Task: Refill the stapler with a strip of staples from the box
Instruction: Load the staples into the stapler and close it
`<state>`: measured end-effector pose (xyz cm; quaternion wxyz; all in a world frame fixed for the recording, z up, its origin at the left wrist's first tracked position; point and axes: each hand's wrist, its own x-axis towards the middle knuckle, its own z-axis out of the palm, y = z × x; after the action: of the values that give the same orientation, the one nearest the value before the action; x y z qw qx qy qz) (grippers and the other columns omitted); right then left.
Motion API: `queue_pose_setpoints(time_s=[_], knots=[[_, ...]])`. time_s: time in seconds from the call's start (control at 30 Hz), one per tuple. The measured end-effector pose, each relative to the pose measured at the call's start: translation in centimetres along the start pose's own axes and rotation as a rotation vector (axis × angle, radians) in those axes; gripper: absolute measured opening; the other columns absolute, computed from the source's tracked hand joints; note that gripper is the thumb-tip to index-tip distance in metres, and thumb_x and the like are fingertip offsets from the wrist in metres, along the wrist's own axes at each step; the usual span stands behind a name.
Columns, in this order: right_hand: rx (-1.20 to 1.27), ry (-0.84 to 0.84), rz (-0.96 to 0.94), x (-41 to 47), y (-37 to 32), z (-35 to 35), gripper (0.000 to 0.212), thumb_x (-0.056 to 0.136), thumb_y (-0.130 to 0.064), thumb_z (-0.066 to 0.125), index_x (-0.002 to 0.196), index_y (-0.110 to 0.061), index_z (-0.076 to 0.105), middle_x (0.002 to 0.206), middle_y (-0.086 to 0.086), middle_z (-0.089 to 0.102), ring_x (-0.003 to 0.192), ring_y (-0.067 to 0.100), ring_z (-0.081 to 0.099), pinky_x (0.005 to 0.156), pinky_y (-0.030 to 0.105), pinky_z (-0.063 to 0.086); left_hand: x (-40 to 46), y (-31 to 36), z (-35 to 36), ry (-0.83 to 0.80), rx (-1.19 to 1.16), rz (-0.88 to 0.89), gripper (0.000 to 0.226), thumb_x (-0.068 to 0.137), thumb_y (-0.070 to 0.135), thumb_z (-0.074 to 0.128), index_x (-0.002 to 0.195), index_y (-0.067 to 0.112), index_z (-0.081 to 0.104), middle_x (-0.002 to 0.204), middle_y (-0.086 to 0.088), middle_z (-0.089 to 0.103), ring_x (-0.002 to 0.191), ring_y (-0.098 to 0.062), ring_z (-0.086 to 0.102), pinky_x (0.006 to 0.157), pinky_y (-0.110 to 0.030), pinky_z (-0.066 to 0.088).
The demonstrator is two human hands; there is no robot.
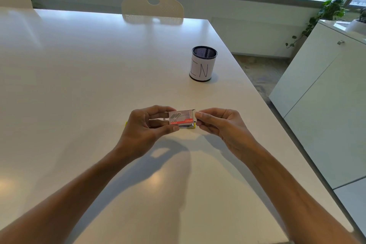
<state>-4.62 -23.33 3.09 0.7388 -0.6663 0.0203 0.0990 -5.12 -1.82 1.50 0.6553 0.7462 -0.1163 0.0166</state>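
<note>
Both hands grip a small grey-and-red cardboard staple box (181, 118) above the white table (89, 85): left hand (145, 127) pinching its left end, right hand (214, 123) its right.

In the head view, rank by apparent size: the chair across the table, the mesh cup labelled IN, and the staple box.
Largest to smallest:
1. chair, though only its backrest shows
2. mesh cup
3. staple box, held between the left hand and the right hand
</note>
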Motion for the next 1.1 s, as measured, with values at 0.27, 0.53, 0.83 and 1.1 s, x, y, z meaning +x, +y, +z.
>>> queue_pose_setpoints(time_s=[0.27,0.53,0.83,1.1], knots=[[-0.020,0.026,-0.102,0.1,0.8,0.2,0.015,0.086,-0.010,0.072,0.098,0.000,0.075,0.088,0.010,0.079,0.077,0.011,0.075,0.068,0.016,0.056,-0.1,-0.1,0.3,0.009,-0.012,0.014,0.038,0.068,0.001,0.081,0.100,0.018,0.071,0.098,0.011,0.076,0.086,-0.015,0.076,0.079,-0.028,0.061],[-0.272,0.096,-0.285,0.4,1.0,0.0,0.023,0.085,-0.015,0.075,0.106,-0.007,0.076,0.098,0.004,0.078,0.085,0.006,0.073,0.076,0.018,0.056,0.2,-0.3,0.0,0.016,0.016,0.029,0.036,0.067,0.009,0.081,0.100,0.021,0.071,0.099,0.010,0.077,0.085,-0.016,0.076,0.078,-0.029,0.061],[-0.726,-0.054,-0.612,1.8,0.9,-0.2,0.037,0.080,-0.027,0.079,0.116,-0.016,0.073,0.109,-0.008,0.070,0.097,0.005,0.066,0.081,0.017,0.054,0.5,-0.3,-0.5,0.018,0.037,0.017,0.043,0.071,0.005,0.081,0.113,0.009,0.069,0.104,-0.005,0.077,0.087,-0.018,0.076,0.081,-0.039,0.061],[-0.765,0.039,-0.576,9.4,1.1,1.0,0.033,0.082,-0.028,0.079,0.112,-0.014,0.074,0.100,-0.004,0.073,0.086,0.005,0.066,0.073,0.023,0.053,1.3,-2.1,-1.6,0.280,0.504,0.278,0.071,0.066,0.036,0.087,0.128,0.013,0.059,0.110,-0.003,0.069,0.096,-0.011,0.066,0.078,-0.024,0.057]])
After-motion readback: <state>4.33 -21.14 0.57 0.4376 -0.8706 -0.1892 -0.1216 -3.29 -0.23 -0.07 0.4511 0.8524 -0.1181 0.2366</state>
